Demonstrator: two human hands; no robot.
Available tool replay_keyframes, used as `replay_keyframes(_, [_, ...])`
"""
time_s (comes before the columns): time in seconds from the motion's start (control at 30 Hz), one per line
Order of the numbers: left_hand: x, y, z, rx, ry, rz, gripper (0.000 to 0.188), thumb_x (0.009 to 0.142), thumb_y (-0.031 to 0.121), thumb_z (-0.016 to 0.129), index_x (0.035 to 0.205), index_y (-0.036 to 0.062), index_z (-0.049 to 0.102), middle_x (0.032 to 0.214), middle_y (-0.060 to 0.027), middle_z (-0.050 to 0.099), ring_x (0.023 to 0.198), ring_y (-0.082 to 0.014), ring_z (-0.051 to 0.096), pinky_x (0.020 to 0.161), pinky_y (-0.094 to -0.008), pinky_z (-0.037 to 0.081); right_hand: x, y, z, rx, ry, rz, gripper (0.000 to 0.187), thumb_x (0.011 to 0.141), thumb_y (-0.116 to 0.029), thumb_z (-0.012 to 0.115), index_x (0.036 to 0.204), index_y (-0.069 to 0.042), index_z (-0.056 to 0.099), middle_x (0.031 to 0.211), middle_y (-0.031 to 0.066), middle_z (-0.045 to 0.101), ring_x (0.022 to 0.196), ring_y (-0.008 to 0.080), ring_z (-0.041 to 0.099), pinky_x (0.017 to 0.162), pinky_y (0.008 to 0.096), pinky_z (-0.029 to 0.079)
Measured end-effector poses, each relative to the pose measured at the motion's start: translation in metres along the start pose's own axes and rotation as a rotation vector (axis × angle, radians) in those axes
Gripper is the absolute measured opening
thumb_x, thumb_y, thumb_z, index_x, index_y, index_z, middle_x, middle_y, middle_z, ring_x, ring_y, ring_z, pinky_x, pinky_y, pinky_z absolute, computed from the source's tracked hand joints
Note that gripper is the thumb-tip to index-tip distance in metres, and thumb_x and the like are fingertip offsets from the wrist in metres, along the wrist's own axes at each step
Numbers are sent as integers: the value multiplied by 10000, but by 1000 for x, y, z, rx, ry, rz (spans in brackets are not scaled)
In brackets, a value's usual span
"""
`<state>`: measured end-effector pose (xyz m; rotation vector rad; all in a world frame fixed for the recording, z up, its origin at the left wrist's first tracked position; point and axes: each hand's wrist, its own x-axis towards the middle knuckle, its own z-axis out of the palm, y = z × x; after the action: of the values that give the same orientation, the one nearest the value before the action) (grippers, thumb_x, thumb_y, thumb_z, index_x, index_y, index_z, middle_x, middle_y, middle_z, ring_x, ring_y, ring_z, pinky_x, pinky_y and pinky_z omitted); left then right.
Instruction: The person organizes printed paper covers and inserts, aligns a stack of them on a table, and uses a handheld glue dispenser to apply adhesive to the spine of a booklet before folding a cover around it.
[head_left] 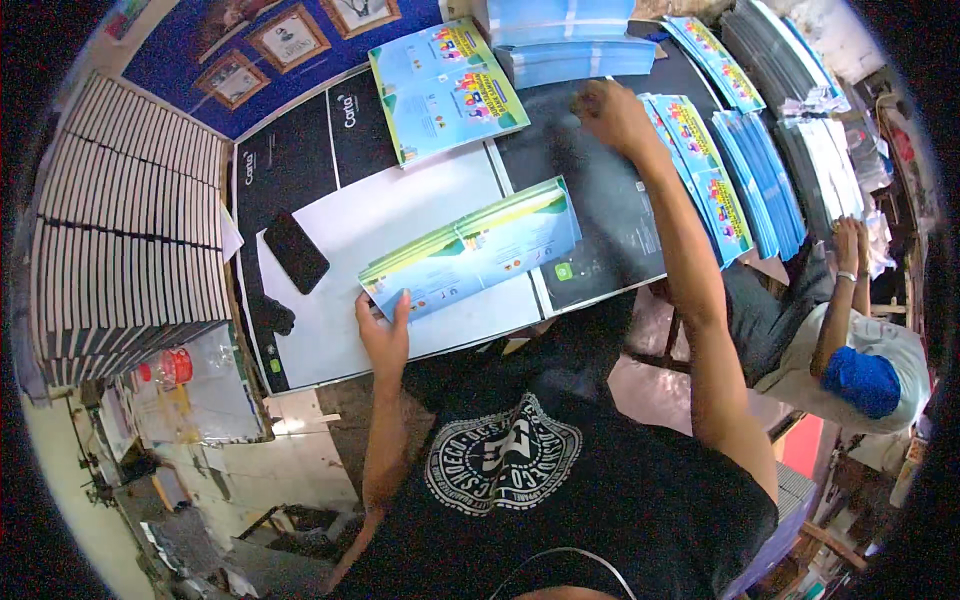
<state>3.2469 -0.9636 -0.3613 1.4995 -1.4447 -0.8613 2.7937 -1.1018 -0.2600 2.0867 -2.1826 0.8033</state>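
My left hand [385,335] grips the near left corner of a narrow sheaf of folded printed sheets [480,250], its thumb on top. The sheaf is light blue and green and lies aslant on a white board [340,340]. Farther off to the right, my right hand [612,118] is closed over the black tabletop, its fingers curled round something dark that I cannot make out. That hand is between a tall pile of blue sheets [570,62] and a row of printed booklets [700,170]. Beyond the sheaf lies a wider stack of printed sheets [445,95].
A black phone [296,252] and a small dark object [272,314] lie on the board's left side. Tall stacks of bound books [130,220] stand at the far left. More blue booklet bundles [760,180] line the right, where another person [850,340] works.
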Motion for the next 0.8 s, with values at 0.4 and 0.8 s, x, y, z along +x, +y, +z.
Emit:
replay_keyframes(0.4, [3, -11, -6, 142, -67, 162, 412, 906, 115, 693, 1251, -43, 530, 1180, -191, 566, 1072, -305, 556, 974, -408, 429, 14, 9, 22, -101, -131, 27, 825, 745, -379, 831, 1396, -24, 468, 1245, 259, 613, 1152, 420, 588, 980, 470, 472])
replay_keyframes(0.8, [-5, 0, 20, -164, 17, 93, 442, 1000, 161, 592, 1347, -51, 419, 1222, -166, 552, 1144, -232, 532, 1001, -358, 417, -212, -52, 67, 655, 83, 302, 824, 885, -393, 719, 1493, 26, 353, 1441, 266, 481, 1373, 345, 435, 1145, 438, 325])
